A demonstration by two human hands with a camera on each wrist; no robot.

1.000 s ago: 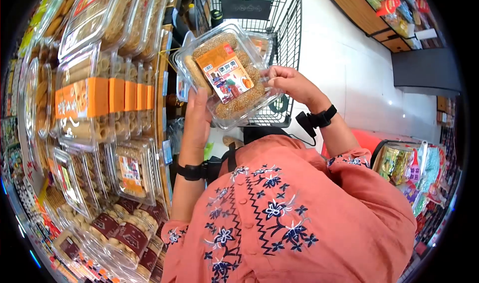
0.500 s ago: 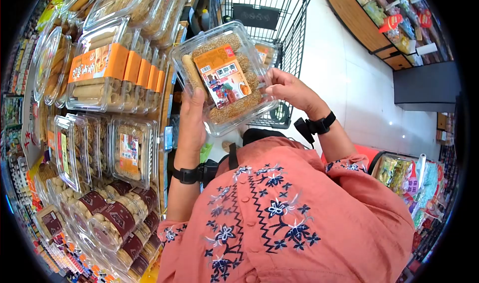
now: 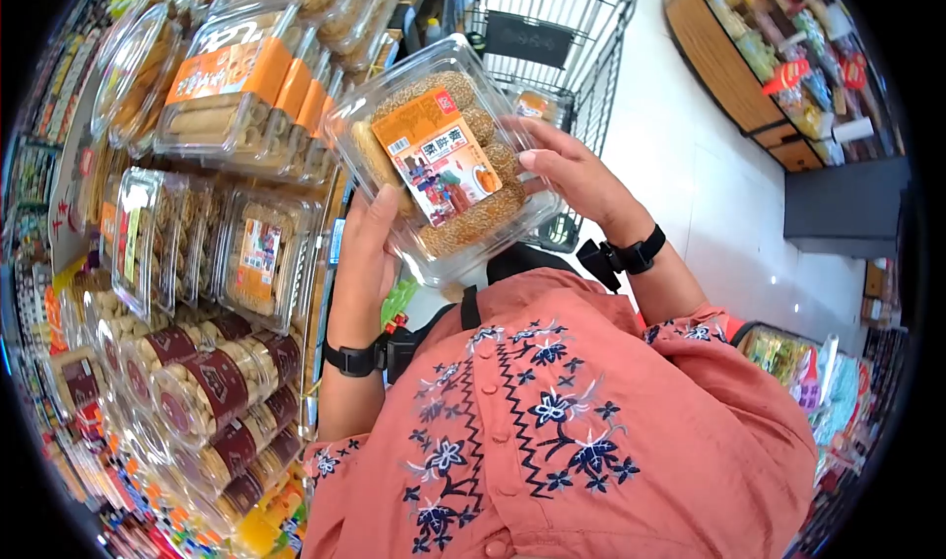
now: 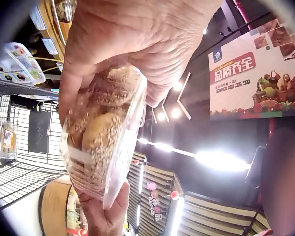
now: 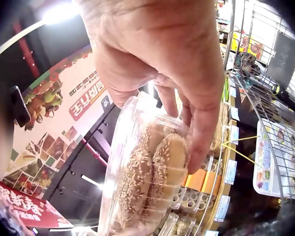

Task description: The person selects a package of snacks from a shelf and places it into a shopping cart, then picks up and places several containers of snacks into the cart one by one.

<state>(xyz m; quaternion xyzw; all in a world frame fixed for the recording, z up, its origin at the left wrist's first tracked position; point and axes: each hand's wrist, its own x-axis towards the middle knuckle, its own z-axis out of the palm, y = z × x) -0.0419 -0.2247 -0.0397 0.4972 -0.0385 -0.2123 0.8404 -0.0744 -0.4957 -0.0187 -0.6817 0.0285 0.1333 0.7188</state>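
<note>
A clear plastic box of sesame-coated pastries [image 3: 483,204], with an orange and white label on its lid, is held up in front of the body. My left hand [image 3: 369,248] grips the near left corner, thumb on the lid. At the opposite side my right hand [image 3: 581,176] holds the edge, its thumb over the rim and fingers behind. In the left wrist view the box [image 4: 101,147] is seen side-on, its long seeded pastries showing through the plastic. The right wrist view shows the right hand's fingers [image 5: 202,132] spread along the box wall.
Stacked clear boxes of rolls [image 3: 232,81] and biscuits [image 3: 261,258] fill the shelf at left. A black wire shopping cart [image 3: 606,41] with another pastry box [image 3: 540,104] in it stands beyond the held box. A wooden display counter [image 3: 724,61] stands across the aisle.
The box has tilted a little and come slightly toward the body. The right hand's fingers have spread from a pinch at the edge to a wider hold. The shelf shifts right in view.
</note>
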